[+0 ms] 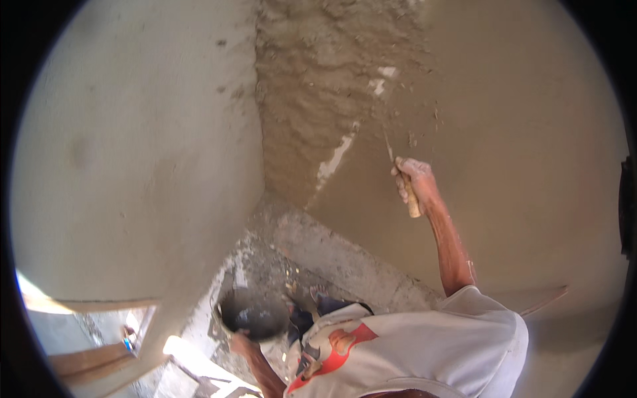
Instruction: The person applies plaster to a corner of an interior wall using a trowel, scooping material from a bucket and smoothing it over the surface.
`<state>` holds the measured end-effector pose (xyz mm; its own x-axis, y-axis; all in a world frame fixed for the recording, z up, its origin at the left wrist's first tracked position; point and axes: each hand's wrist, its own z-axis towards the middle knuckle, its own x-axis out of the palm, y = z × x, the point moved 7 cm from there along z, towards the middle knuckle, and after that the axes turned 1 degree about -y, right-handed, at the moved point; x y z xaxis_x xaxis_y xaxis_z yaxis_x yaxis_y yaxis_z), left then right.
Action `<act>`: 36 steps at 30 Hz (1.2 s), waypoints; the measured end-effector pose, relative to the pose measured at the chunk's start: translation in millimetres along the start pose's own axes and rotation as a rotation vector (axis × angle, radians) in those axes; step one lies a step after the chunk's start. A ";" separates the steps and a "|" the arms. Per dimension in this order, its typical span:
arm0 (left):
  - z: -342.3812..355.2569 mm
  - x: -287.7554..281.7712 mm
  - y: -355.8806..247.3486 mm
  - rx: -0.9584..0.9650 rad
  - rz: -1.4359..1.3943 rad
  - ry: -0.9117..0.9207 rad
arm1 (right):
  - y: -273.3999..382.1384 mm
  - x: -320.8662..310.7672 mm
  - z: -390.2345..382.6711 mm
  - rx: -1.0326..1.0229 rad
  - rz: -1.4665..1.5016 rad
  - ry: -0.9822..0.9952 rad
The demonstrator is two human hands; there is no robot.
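Note:
My right hand (417,178) is wrapped round the wooden handle of a trowel (414,204). Its thin metal part points up against the wet, plastered wall (504,166). Rough, rippled mortar (318,73) covers the upper part of that wall, with a few pale patches (335,159) showing through left of the trowel. Low down on the left, my left hand (244,343) grips the near rim of a dark, round bucket (272,331). Greyish wet material shows inside it. The fingers of this hand are partly hidden by the rim.
A smooth grey wall (146,152) meets the plastered one in a corner at the left. Along the wall's foot runs a concrete ledge (338,249). Spattered mortar marks the floor around the bucket. An opening with a wooden board (93,361) is at the lower left.

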<state>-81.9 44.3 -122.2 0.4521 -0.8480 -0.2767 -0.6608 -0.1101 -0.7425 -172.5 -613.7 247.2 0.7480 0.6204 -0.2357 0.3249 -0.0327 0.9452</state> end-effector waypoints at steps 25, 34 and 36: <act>-285.0 265.1 -233.9 0.493 0.085 0.951 | -205.3 199.9 -80.6 -0.336 -0.727 0.657; -209.2 205.0 -208.2 0.334 -0.127 0.695 | -176.7 211.8 -113.6 -0.341 -0.692 0.788; -193.9 180.0 -198.1 0.246 -0.213 0.609 | -166.2 213.9 -114.7 -0.341 -0.775 0.832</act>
<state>14.2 -187.1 93.3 0.0919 -0.9690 0.2292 -0.4073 -0.2466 -0.8794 -132.9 -385.6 65.6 -0.2272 0.7053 -0.6715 0.2602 0.7084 0.6561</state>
